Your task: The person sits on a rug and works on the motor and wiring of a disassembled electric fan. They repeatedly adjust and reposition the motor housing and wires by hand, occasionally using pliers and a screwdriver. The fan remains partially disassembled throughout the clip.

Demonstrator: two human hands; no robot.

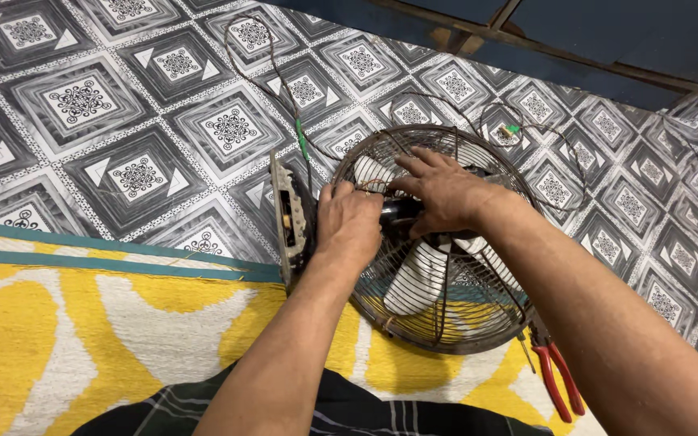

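Dark checked cloth (349,412) nearest; left hand (351,222) curled gripping, right hand (438,192) half-open pressing the black motor housing (397,216) of the round wire-caged fan (438,291) — best kept steady, fingers clear of thin wires (284,81).

Floor (123,105): grey diamond-pattern tiles. Yellow/white mat (82,339) w/ teal border, near edge. Red-handled pliers (557,373) on mat, lower rt. Dark blue panel (575,40) along top. Plaid cloth (163,408) at bottom edge.
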